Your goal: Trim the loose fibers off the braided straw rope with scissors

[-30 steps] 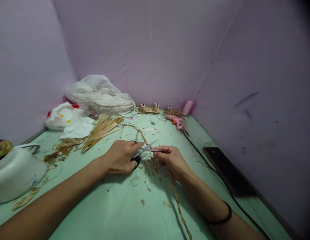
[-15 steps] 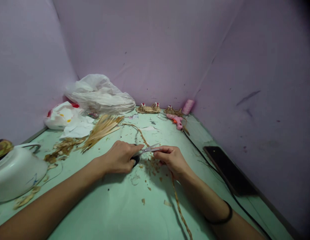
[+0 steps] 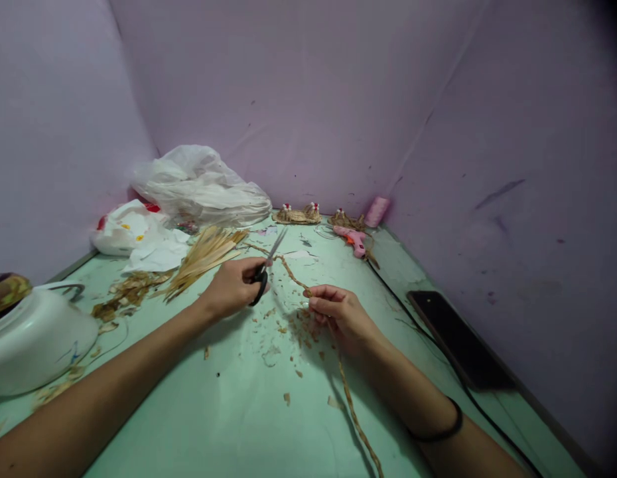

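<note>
Left hand (image 3: 233, 287), head view: closed on the black-handled scissors (image 3: 261, 287), to the left of the twisted cord (image 3: 349, 399), which is the reference for all positions below. The blades point away from the person and overlap the cord's far length in the view; contact cannot be confirmed. The blades appear nearly together, though blur prevents verification.

Right hand (image 3: 341, 312): thumb and fingers pinched on the cord partway along its visible length. Beyond this grip, the cord bends toward the bundle of dry strips (image 3: 202, 259), left of its far end. On the near side, it trails to the lower edge of the view.

Small clippings (image 3: 287, 399) lie scattered on the worktop (image 3: 189, 411), mostly left of the cord. The pink glue gun (image 3: 352, 240) lies to the right of the cord's far end.

Step in hand (judgement): trimming loose fibre from the cord, with the blades apart from the pinched section. Next move (judgement): a further cut calls for a steady pinch and for blade tips set alongside the cord, not across it, to avoid severing the twist.
</note>
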### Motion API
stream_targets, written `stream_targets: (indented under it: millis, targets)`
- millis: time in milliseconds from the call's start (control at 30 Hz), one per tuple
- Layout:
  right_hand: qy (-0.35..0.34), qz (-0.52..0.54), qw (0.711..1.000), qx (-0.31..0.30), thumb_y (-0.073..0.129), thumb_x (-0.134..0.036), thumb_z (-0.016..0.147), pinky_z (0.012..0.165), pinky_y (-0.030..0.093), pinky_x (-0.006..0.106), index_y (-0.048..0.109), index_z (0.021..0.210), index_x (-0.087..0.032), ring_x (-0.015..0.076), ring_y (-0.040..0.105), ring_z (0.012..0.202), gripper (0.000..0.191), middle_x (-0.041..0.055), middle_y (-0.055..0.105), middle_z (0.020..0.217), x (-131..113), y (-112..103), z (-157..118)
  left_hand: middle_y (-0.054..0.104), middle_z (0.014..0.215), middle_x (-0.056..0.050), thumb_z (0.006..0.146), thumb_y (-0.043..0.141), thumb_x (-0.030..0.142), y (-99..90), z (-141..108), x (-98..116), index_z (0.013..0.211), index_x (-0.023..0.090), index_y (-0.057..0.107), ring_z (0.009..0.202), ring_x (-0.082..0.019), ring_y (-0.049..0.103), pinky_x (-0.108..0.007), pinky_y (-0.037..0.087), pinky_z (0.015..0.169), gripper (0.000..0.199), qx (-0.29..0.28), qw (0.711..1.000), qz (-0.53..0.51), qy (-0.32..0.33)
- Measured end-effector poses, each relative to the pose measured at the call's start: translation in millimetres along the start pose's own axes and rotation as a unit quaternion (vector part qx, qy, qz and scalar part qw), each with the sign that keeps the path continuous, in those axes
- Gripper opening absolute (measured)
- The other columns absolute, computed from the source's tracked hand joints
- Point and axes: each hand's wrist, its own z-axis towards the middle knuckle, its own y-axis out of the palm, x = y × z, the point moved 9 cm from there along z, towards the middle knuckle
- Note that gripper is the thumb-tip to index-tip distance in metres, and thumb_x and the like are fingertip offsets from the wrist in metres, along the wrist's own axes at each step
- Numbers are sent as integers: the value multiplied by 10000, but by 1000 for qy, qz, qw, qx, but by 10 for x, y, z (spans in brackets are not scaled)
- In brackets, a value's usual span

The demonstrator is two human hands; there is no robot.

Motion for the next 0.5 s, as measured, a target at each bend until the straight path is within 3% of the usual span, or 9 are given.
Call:
stream_targets:
  millis: [67, 167, 267, 367, 500]
  targets:
    - [2, 12, 1000, -22, 701, -164, 520, 425, 400, 210, 603, 661, -148, 59, 437, 402, 172, -31, 556, 521, 21, 49, -3, 599, 598, 0, 526, 661, 266, 37, 10, -122, 960, 139, 590, 517, -149, 552, -239, 408, 488, 458, 1, 994, -83, -69]
    - [19, 26, 999, -25, 672, -119, 538, 490, 450, 226, 613, 680, -144, 65, 491, 463, 155, 18, 622, 698, 57, 74, -15, 566, 550, 14, 483, 700, 275, 138, -18, -193, 946, 129, 570, 468, -139, 540, -243, 411, 465, 503, -11, 982, -144, -122]
    - [61, 44, 997, -28, 596, -49, 532, 506, 471, 214, 644, 709, -129, 50, 470, 471, 200, 53, 629, 826, 121, 92, -29, 524, 524, 34, 490, 697, 255, 241, -44, -194, 924, 126, 576, 458, -117, 508, -245, 421, 476, 469, -37, 980, -156, -116]
    - [102, 52, 992, -56, 508, -28, 498, 420, 425, 179, 662, 753, -124, 36, 411, 432, 314, 59, 627, 881, 186, 141, -40, 507, 526, 40, 541, 670, 241, 282, -55, -200, 925, 125, 580, 462, -102, 481, -230, 407, 469, 411, -49, 986, -131, -88]
    - [97, 11, 994, -44, 466, -44, 468, 328, 272, 154, 657, 768, -128, 52, 406, 431, 366, 45, 634, 759, 203, 124, -31, 555, 570, 26, 561, 679, 262, 291, -57, -189, 919, 140, 585, 482, -108, 504, -209, 383, 447, 389, -48, 989, -123, -59]
